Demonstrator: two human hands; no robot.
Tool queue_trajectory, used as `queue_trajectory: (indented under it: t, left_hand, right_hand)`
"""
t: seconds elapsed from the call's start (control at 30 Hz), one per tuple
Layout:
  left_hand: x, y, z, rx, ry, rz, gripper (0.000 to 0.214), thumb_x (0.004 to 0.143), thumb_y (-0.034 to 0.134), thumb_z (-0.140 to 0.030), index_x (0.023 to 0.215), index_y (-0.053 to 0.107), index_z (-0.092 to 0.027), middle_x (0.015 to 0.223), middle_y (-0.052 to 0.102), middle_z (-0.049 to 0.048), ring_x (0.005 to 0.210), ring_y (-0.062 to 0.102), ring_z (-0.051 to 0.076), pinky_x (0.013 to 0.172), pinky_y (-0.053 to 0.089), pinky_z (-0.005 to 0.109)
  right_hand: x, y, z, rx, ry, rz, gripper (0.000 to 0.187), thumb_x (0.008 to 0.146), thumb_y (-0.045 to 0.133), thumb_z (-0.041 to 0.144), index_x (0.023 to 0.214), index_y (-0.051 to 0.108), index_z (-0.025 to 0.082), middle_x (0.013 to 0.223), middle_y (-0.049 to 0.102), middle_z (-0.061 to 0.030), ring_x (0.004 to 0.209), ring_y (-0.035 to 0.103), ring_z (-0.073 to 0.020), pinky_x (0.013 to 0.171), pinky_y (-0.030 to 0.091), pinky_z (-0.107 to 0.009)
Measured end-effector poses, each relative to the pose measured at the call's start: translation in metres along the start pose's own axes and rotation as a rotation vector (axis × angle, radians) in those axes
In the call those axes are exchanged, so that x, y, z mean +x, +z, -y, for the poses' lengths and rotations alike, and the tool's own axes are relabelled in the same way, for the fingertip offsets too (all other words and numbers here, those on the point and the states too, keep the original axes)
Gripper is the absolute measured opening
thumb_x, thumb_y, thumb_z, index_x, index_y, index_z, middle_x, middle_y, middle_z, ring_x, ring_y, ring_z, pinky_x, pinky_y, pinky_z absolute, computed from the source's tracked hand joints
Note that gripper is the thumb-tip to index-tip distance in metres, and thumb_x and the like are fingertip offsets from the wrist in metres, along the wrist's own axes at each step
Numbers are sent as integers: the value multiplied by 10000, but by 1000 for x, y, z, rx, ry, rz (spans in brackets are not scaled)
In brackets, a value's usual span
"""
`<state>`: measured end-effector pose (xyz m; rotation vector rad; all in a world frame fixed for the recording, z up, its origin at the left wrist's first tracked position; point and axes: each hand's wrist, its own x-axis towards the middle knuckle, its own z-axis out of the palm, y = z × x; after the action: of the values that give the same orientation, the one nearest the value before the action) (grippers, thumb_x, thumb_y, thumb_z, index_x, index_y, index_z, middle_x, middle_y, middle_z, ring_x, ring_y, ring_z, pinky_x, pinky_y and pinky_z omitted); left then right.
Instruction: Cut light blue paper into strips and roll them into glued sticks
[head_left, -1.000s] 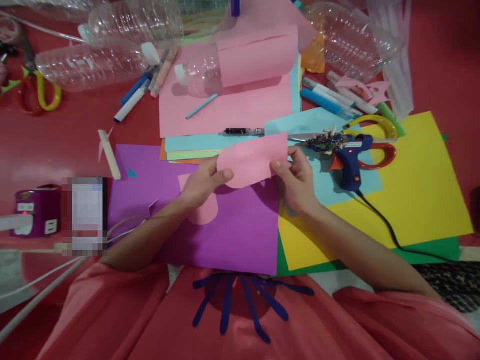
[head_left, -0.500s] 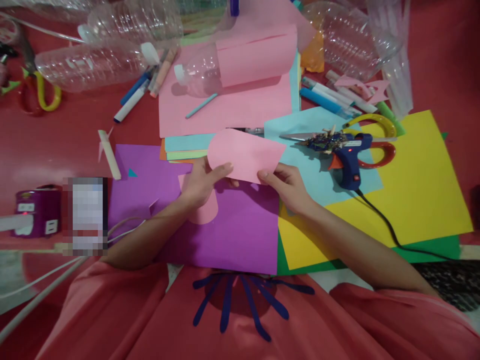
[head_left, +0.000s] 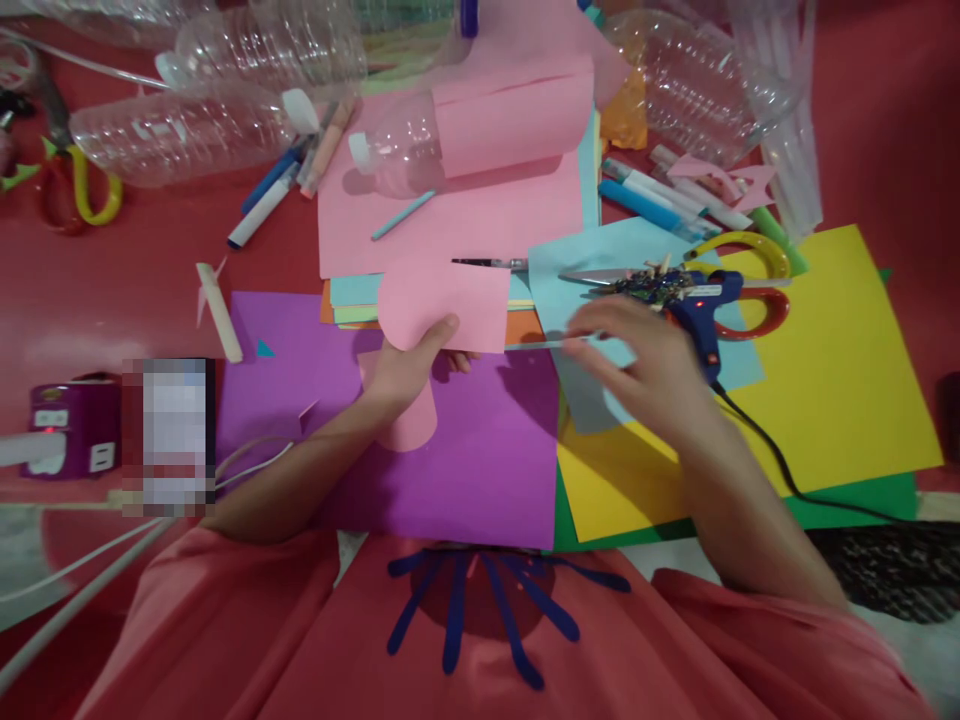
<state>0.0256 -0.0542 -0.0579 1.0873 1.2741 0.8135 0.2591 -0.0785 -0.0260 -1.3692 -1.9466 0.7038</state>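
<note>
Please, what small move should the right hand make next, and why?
Perhaps the right hand should gently draw the thin pale strand clear, away from the glue gun. The strand seems to run from the pink paper piece to this hand, though blur hides any grip. The left hand holds the paper, and the glue gun lies close by, its red light lit.

Left hand (head_left: 405, 372): we see it pinching a rounded pink cutout (head_left: 446, 300) above the purple sheet (head_left: 487, 460).
Right hand (head_left: 637, 365): blurred, over the light blue sheet (head_left: 600, 245), near the glue gun; we cannot tell its grip.
Glue gun (head_left: 703, 325): we note it lying across scissors (head_left: 776, 250), red light lit.
Bottle (head_left: 409, 140): on its side, partly wrapped in pink paper (head_left: 517, 120).
</note>
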Motion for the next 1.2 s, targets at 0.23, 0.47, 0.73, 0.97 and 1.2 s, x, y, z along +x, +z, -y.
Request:
queue_trajectory:
  t: [0.23, 0.47, 0.73, 0.97, 1.2]
  left_hand:
    - [0, 1, 2, -31, -12, -10, 394, 892, 540, -431, 603, 623, -176, 561, 629, 35, 521, 597, 139, 538, 468, 284]
    - [2, 2, 0, -15, -57, -19, 402, 897, 540, -427, 597, 620, -173, 556, 620, 32, 519, 594, 138, 550, 473, 285]
    - [2, 1, 1, -9, -25, -23, 425, 878, 549, -483, 605, 640, -170, 590, 662, 53, 578, 631, 167, 587, 498, 303]
    - [2, 1, -1, -57, 14, -67, 390, 847, 601, -464, 584, 616, -177, 533, 637, 39, 528, 620, 159, 556, 489, 295]
    - [7, -1, 2, -52, -8, -222, 357, 873, 558, -434, 613, 591, -191, 527, 625, 25, 549, 632, 164, 515, 461, 277]
  right_hand:
    - [-43, -83, -40, -470, 527, -217, 367, 808, 614, 587, 777, 622, 221, 732, 678, -78, 600, 619, -195, 517, 455, -321]
    - [-77, -64, -60, -730, -91, -33, 306, 933, 542, 451, 1028, 686, 199, 1008, 678, -154, 880, 660, -280, 757, 530, -420]
    - [-61, -38, -38, -711, -295, -187, 64, 889, 661, 213, 926, 712, 227, 738, 599, -29, 656, 581, -156, 620, 461, -289]
    - [-20, 15, -5, -377, -223, 45, 325, 952, 511, 187, 1247, 646, 217, 815, 702, -39, 673, 655, -163, 575, 495, -265]
    - [-16, 19, -10, 356, 86, 147, 465, 957, 471, 229, 1393, 510, 385, 1476, 535, -20, 1270, 600, -212, 1023, 528, -415]
